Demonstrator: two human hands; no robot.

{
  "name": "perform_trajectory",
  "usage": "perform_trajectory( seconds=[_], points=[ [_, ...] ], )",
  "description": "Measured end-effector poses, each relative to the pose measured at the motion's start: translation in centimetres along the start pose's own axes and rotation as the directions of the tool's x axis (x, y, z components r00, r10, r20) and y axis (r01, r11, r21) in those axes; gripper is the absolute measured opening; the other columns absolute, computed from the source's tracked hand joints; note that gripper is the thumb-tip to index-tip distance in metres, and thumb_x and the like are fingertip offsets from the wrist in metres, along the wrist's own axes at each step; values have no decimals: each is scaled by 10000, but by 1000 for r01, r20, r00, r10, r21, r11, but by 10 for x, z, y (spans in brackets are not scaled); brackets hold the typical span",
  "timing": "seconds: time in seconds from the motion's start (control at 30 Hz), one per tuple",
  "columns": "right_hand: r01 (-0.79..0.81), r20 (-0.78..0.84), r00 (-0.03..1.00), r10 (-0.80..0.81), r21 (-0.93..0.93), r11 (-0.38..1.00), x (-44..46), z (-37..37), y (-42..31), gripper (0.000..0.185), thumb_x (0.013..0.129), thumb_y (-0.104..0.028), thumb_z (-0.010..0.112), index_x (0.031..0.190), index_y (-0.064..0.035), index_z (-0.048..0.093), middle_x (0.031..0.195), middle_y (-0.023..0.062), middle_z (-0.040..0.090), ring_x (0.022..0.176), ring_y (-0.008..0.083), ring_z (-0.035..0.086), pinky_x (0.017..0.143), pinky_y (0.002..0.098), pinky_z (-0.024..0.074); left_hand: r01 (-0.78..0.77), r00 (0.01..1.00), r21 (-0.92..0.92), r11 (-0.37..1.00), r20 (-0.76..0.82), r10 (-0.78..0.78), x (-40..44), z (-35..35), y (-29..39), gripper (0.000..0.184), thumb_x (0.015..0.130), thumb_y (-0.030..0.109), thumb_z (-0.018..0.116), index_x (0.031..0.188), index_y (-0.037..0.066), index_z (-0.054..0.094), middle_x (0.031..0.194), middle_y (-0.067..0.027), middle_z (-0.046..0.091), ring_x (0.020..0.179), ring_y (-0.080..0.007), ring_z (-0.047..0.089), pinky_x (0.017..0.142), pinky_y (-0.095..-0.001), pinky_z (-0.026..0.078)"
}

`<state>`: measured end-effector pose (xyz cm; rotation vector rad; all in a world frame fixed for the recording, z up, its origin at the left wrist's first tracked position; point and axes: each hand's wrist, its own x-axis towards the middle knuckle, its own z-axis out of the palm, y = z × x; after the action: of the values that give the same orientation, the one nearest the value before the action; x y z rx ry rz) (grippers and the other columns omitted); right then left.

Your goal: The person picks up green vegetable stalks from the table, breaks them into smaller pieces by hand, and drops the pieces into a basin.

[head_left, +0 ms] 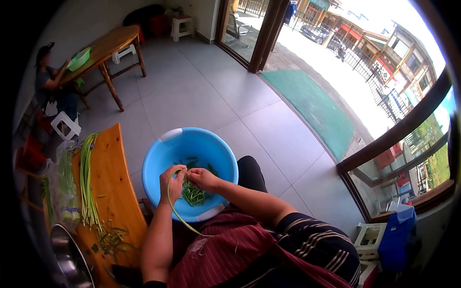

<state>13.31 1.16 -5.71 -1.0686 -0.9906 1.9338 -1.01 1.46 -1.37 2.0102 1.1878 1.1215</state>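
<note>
A long green stem that looks like a garlic scape [178,217] runs from my left hand [170,186] down over the apron on my lap. The fingers of my left hand are closed around it near its upper end. Close beside it, my right hand [203,179] pinches at that same end, its fingertips partly hidden. Both hands are over a light blue basin [158,161] held at my lap. Short green pieces [194,194] lie at the bottom of the basin.
On the wooden table [113,177] at left lie a bunch of scapes [86,177], plastic-wrapped bunches [68,185] and trimmings [114,238]. A metal bowl [67,254] stands at its near end. Farther off, a person [48,79] sits by another table [113,42] with a green basin [79,59].
</note>
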Motion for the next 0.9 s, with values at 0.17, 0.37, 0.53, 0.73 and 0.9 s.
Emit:
perform_trajectory(
  seconds=[0.17, 0.37, 0.53, 0.73, 0.9],
  points=[
    [192, 156, 973, -172, -129, 973, -2, 7, -1, 136, 862, -152, 440, 806, -57, 519, 603, -27, 440, 507, 53, 391, 454, 189, 310, 377, 861, -742, 555, 60, -504, 3, -3, -31, 103, 826, 114, 547, 858, 17, 565, 755, -55, 590, 680, -140, 562, 659, -240, 451],
    [467, 313, 868, -386, -252, 847, -12, 14, -11, 126, 865, -120, 431, 847, -37, 524, 659, -22, 458, 577, 53, 410, 519, 187, 345, 330, 720, -938, 107, 177, -671, 4, -12, -44, 114, 837, 173, 536, 819, 61, 543, 737, -47, 571, 621, -126, 526, 593, -245, 430],
    [243, 68, 968, -242, -8, 970, -7, 11, -5, 132, 892, -157, 413, 868, -52, 489, 716, 3, 490, 567, 62, 415, 492, 186, 347, 369, 767, -911, 184, 186, -615, 8, -21, -43, 102, 828, 192, 550, 799, 95, 543, 745, -19, 568, 652, -104, 519, 613, -237, 414],
    [-1, -83, 996, 16, 181, 983, -7, 13, -15, 172, 901, -237, 427, 887, -81, 498, 739, 17, 532, 571, 57, 449, 461, 172, 343, 554, 801, -708, 439, 310, -511, 0, -6, -33, 95, 803, 203, 590, 830, 114, 569, 787, 25, 570, 690, -65, 501, 638, -214, 377],
    [-74, 201, 979, 22, 255, 964, -8, 2, -16, 202, 888, -276, 458, 877, -81, 507, 693, -8, 496, 505, 48, 391, 426, 164, 297, 552, 830, -660, 510, 374, -414, 1, -6, -23, 131, 800, 181, 596, 874, 73, 582, 753, 27, 557, 702, -46, 488, 611, -184, 380]
  ],
)
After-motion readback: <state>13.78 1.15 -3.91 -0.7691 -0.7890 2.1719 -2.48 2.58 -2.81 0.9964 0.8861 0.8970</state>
